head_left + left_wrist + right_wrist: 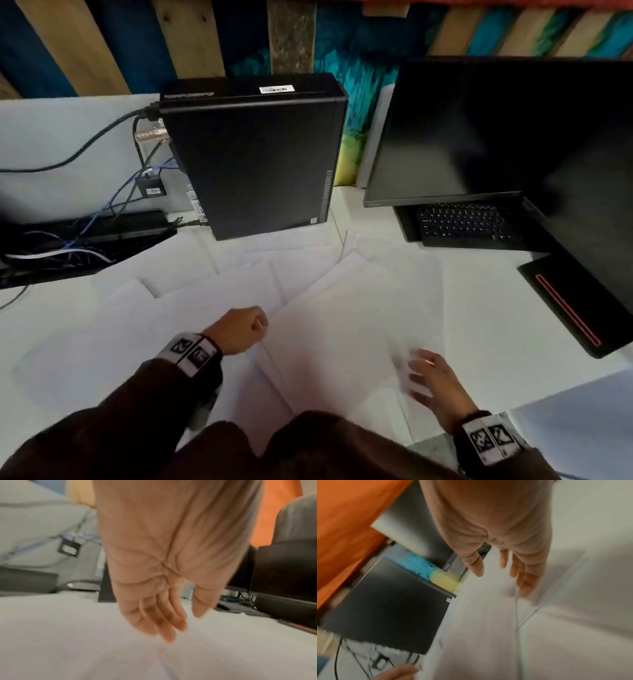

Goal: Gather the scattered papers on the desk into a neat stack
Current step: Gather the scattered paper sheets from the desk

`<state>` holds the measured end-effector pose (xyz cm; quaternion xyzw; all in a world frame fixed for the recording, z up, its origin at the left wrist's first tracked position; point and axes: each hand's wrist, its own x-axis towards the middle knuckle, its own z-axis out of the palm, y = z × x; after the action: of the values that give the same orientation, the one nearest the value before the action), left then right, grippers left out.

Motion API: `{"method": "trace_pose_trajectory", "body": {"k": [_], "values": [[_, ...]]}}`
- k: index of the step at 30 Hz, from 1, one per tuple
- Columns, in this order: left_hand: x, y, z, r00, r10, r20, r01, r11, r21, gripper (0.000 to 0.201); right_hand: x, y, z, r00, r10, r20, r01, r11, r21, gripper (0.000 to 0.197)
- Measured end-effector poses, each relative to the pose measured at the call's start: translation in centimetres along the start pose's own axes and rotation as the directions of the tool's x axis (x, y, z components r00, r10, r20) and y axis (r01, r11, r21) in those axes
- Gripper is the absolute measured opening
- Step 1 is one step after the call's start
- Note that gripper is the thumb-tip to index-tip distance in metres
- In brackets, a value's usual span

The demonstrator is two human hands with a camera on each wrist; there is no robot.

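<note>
Right hand [436,385] fingers spread over fanned papers [359,308]; left hand [239,329] seemingly curled, gripping nothing.

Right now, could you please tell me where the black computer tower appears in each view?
Head: the computer tower stands upper centre, behind the papers.
Left wrist: only a dark strip of it shows, just left of the left hand.
Right wrist: its vented side fills the lower left.
Shared landmark: the white papers lie before it in every view.
</note>
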<state>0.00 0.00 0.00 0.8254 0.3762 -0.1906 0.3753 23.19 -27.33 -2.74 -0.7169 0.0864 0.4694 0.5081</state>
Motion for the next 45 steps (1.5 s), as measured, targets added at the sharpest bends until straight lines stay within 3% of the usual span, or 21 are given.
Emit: {"method": "trace_pose_trajectory", "body": {"k": [1,3,6,8,13,15,17,20,23,24,25,27,28,29,31,33,35,37,39,42,45], "values": [[2.7,0.6,0.2,0.996,-0.006,-0.093,0.003,1.0,-0.025,0.026,0.6,0.1,0.5,0.999,0.045,0.0,-0.045,0.997,0.068,0.024],[6.4,2.2,0.4,0.988,-0.044,-0.15,0.04,0.999,-0.026,0.04,1.2,0.0,1.2,0.99,0.14,0.026,-0.142,0.98,0.142,0.01],[10.2,3.7,1.4,0.986,-0.155,-0.066,0.16,0.985,0.07,0.065,1.7,0.0,1.7,0.982,0.189,0.02,-0.19,0.965,0.18,0.005],[11.4,4.1,1.9,0.984,-0.177,-0.009,0.177,0.981,0.084,0.073,1.5,-0.3,2.1,0.984,0.18,0.009,-0.178,0.968,0.174,0.008],[10.9,6.6,2.2,0.992,-0.051,0.115,0.051,0.999,0.001,0.065,1.5,-0.2,1.8,0.982,0.188,-0.013,-0.184,0.972,0.148,0.012],[8.9,7.7,2.2,0.997,0.051,0.058,-0.048,0.997,-0.057,0.048,1.9,-0.1,1.4,0.985,0.175,-0.009,-0.172,0.975,0.138,0.004],[6.4,8.3,1.8,0.993,0.116,-0.036,-0.121,0.971,-0.207,0.038,1.6,-0.4,1.5,0.991,0.131,0.013,-0.131,0.986,0.102,0.017],[2.2,7.4,1.1,0.982,0.126,-0.143,-0.18,0.857,-0.482,0.031,1.6,-1.4,1.9,0.994,0.019,0.111,-0.022,0.999,0.025,0.05],[-1.6,6.0,1.6,0.979,0.078,-0.186,-0.195,0.608,-0.769,0.028,0.2,-3.4,3.5,0.966,-0.065,0.25,0.052,0.997,0.059,0.043],[-2.5,5.6,1.9,0.978,0.05,-0.201,-0.196,0.544,-0.816,0.026,0.5,-3.9,3.9,0.953,-0.12,0.28,0.112,0.993,0.045,0.057],[-3.2,5.2,2.2,0.976,0.023,-0.215,-0.198,0.503,-0.841,0.024,0.4,-4.5,4.7,0.949,-0.178,0.259,0.184,0.983,-0.001,0.069],[-4.5,4.2,2.7,0.962,-0.062,-0.266,-0.206,0.473,-0.856,0.02,0.6,-5.4,5.8,0.936,-0.24,0.257,0.262,0.964,-0.053,0.061],[-4.8,3.2,3.1,0.938,-0.161,-0.308,-0.192,0.5,-0.845,0.022,1.4,-5.6,5.9,0.935,-0.245,0.255,0.27,0.96,-0.067,0.057],[-4.9,1.8,3.4,0.882,-0.304,-0.36,-0.145,0.552,-0.821,0.029,1.3,-6.2,6.4,0.937,-0.253,0.241,0.28,0.956,-0.088,0.061],[-4.9,-1.8,3.8,0.684,-0.599,-0.416,0.102,0.643,-0.759,0.057,1.7,-6.8,7.0,0.934,-0.259,0.244,0.29,0.951,-0.102,0.067],[-5.1,-5.0,4.2,0.52,-0.769,-0.371,0.432,0.612,-0.662,0.089,1.6,-7.2,7.6,0.919,-0.299,0.256,0.33,0.94,-0.086,0.06],[-5.3,-6.9,4.9,0.457,-0.837,-0.302,0.605,0.541,-0.584,0.109,1.3,-7.4,8.3,0.904,-0.326,0.277,0.361,0.928,-0.087,0.056],[-4.8,-7.9,5.6,0.455,-0.865,-0.212,0.635,0.482,-0.604,0.116,1.0,-7.3,8.9,0.895,-0.351,0.273,0.392,0.914,-0.109,0.044],[-4.4,-8.4,6.1,0.479,-0.865,-0.148,0.632,0.457,-0.625,0.108,0.8,-7.3,9.7,0.905,-0.314,0.287,0.356,0.928,-0.108,0.042],[-4.6,-8.8,5.9,0.586,-0.785,-0.199,0.534,0.559,-0.634,0.067,0.8,-7.2,10.6,0.914,-0.253,0.318,0.311,0.939,-0.147,0.056],[-5.6,-8.4,5.3,0.681,-0.665,-0.307,0.301,0.637,-0.71,0.04,0.9,-7.1,11.3,0.904,-0.233,0.36,0.307,0.937,-0.164,0.059]]}}
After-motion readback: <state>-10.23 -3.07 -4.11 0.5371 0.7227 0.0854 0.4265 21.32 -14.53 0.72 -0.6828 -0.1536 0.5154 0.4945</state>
